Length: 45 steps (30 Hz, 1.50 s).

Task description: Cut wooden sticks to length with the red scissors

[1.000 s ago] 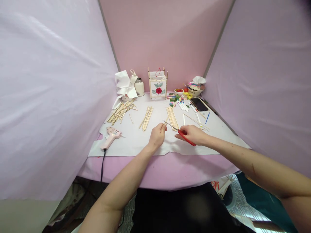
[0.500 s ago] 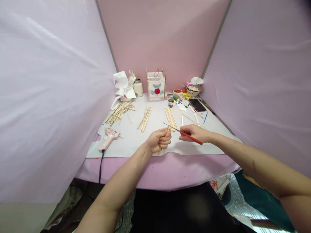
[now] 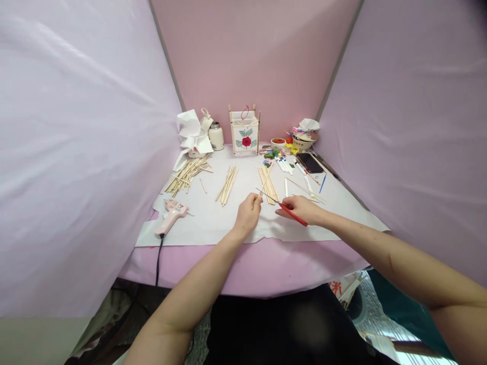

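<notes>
Two hands at work over the white paper sheet (image 3: 213,223). Our left hand (image 3: 248,215) pinches a thin wooden stick (image 3: 265,181) by its near end, fingers pressed together on it. Our right hand (image 3: 302,209) grips red-handled scissors (image 3: 283,205) (blades crossing the stick just beyond the left fingertips). Stick bundle (image 3: 268,185) lies just past the grip; pink glue gun (image 3: 171,215) well left of it.

Single head-worn view: looks forward and down from above the near edge of the pink-covered table (image 3: 243,268), close over both forearms, facing the pink back panel (image 3: 251,56).
</notes>
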Each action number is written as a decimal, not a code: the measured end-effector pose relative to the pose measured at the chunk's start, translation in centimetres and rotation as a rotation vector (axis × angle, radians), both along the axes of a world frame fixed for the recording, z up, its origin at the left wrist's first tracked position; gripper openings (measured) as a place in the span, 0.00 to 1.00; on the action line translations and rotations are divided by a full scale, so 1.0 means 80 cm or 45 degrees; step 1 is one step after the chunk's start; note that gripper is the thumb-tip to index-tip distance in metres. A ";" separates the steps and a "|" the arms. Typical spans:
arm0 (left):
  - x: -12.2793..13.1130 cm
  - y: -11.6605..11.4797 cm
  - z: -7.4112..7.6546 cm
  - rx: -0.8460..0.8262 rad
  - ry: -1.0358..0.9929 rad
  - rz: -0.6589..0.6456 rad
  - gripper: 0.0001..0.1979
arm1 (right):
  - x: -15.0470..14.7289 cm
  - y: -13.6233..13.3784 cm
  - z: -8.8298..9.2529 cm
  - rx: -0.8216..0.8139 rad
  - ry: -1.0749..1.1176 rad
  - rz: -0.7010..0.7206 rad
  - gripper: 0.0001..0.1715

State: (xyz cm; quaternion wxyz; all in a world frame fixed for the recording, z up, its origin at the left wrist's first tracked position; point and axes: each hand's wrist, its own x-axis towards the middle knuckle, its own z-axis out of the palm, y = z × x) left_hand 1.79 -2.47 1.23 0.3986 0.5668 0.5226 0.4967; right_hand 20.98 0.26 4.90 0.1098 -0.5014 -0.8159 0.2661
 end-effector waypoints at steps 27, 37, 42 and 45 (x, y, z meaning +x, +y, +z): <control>-0.020 -0.010 0.030 -0.734 -0.966 -0.919 0.10 | 0.016 -0.008 0.014 -0.188 0.235 0.338 0.18; -0.008 -0.001 0.014 -0.307 -0.355 -0.406 0.13 | 0.007 -0.003 -0.006 -0.098 0.179 0.076 0.20; -0.005 0.002 0.002 0.091 0.334 0.064 0.11 | -0.006 -0.008 -0.012 -0.065 0.124 -0.065 0.21; -0.010 0.005 0.000 0.109 0.376 0.108 0.12 | -0.012 -0.011 -0.012 -0.078 0.083 -0.086 0.21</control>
